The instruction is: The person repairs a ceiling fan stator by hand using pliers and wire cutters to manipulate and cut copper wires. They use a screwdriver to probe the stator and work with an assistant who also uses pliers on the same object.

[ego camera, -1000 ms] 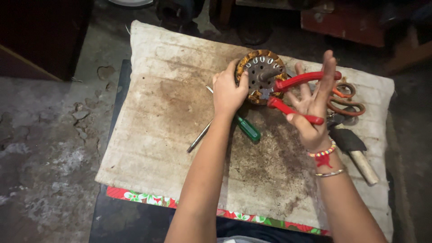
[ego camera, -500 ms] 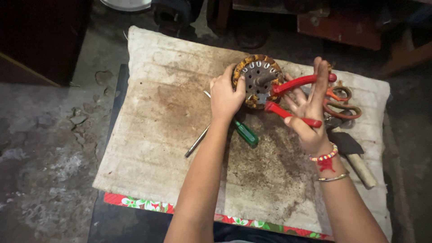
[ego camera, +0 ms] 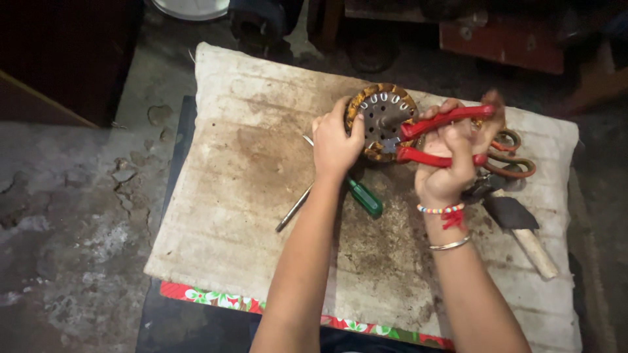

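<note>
**Pliers on the wound motor core**

We see a stained white board (ego camera: pixel 248 196) lying across a dark stand, its near edge trimmed with a red flowered strip (ego camera: pixel 222 302). Toward its far side sits the round motor core (ego camera: pixel 378 108), ringed with copper-coloured windings. Our left hand (ego camera: pixel 335 145) grips the core's left rim, fingers curled on it. Our right hand (ego camera: pixel 451 160) is closed around the red-handled pliers (ego camera: pixel 445 134), whose nose meets the core's centre. A hammer (ego camera: pixel 520 229) lies right of that wrist. A green-handled screwdriver (ego camera: pixel 356 189) rests just under the left hand, beside a thin metal rod (ego camera: pixel 293 209).
</note>
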